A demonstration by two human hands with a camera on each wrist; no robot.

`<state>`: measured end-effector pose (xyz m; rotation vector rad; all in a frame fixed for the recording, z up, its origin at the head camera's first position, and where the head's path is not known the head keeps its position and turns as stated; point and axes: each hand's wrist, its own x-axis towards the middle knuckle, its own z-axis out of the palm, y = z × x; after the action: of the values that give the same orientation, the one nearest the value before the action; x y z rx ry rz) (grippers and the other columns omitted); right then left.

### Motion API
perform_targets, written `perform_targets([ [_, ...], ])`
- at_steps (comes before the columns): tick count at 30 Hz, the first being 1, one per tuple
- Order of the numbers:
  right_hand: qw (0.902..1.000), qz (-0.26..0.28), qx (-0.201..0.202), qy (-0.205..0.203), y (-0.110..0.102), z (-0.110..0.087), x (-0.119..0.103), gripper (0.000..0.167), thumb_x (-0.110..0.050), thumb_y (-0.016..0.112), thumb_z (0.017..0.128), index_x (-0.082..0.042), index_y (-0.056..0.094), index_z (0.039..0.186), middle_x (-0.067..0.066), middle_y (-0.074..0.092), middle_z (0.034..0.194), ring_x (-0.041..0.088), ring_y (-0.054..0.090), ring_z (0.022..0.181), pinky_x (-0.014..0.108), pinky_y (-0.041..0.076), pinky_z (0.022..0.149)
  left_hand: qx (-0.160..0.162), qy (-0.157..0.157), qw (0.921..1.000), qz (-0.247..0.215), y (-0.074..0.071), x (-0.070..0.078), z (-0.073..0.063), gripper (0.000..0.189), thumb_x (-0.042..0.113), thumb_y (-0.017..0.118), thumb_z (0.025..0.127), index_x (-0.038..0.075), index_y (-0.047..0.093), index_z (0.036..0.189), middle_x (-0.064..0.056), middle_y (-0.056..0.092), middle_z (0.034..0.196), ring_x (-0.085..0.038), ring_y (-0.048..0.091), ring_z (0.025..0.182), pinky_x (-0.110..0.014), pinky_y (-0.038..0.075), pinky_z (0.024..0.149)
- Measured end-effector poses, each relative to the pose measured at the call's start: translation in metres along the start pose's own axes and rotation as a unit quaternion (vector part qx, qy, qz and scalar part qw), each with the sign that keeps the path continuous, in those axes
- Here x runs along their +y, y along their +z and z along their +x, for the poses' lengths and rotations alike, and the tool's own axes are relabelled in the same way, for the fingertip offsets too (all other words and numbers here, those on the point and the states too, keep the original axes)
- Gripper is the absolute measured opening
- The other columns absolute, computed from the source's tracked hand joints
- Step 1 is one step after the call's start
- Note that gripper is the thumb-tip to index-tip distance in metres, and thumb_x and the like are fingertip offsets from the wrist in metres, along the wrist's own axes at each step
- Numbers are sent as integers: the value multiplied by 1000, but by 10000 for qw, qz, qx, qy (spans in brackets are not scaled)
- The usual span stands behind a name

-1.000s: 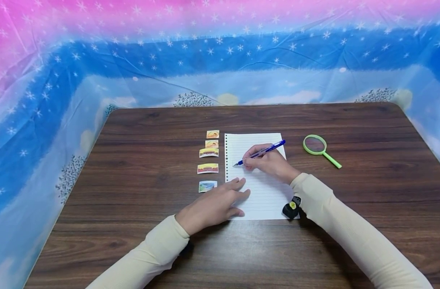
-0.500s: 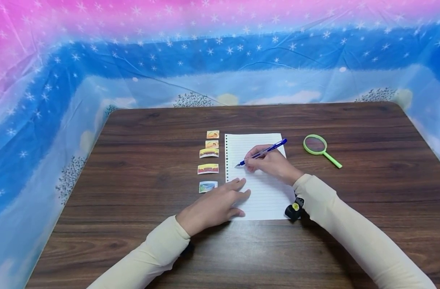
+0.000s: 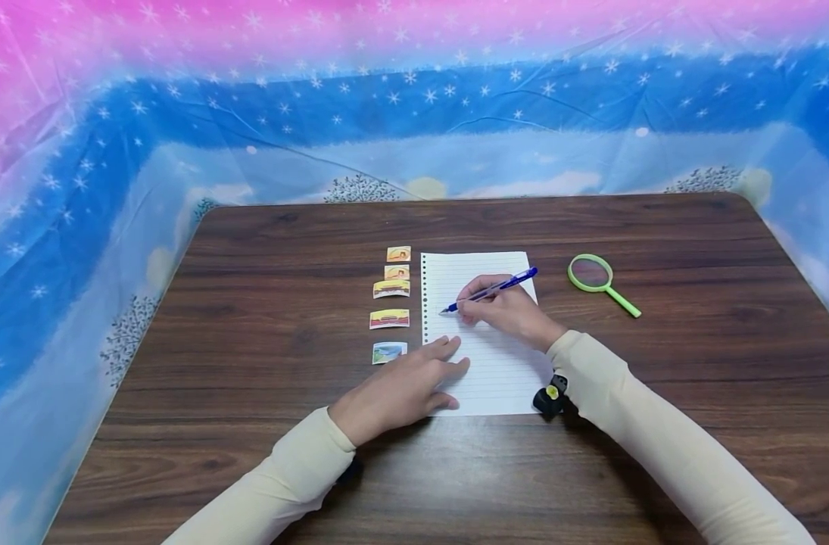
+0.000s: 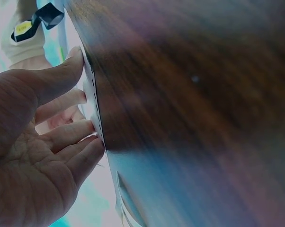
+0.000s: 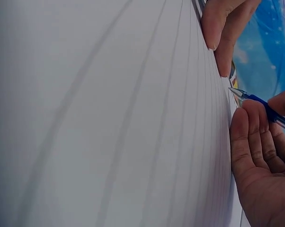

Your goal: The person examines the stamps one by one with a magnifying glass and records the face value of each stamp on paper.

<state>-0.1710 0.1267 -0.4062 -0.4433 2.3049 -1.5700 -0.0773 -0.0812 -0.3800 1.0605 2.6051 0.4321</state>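
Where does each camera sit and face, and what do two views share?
Head: worn there, facing forward and down at the dark brown wooden table and white lined paper; left hand, right hand and cream fabric sleeves show.
Left wrist: worn there, looking past the left hand's palm at the table and the paper's edge; one sleeve shows behind.
Right wrist: worn there, looking across the paper to the right hand gripping a slim blue pen; left fingers show.
Shared: head and right wrist both show the pen.
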Motion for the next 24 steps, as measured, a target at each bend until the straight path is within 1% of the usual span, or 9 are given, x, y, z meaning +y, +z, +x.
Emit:
perform_targets([
  [11,9999,36,-20,-106,0,2,2,12,-15,71,95,-4,72,99,9,73,85,25,71,80,32,49,74,84,110,9999,-104,1,-2,0,52,30,72,95,6,61,140,-24,42,154,-35,36,146,-48,37,114],
  [18,9999,154,-44,-65,-2,0,2,17,-18,68,97,-3,69,105,11,74,90,25,72,83,34,52,79,47,49,9999,-76,2,-2,1,52,32,71,95,7,61,140,-23,42,154,-34,34,147,-48,37,114],
  [24,9996,277,-16,45,-2,1,3,17,-16,67,99,-1,67,107,13,74,93,25,73,85,34,55,84,27,2,9999,-136,2,-2,1,53,32,71,95,8,61,141,-22,41,155,-34,34,147,-49,36,114],
])
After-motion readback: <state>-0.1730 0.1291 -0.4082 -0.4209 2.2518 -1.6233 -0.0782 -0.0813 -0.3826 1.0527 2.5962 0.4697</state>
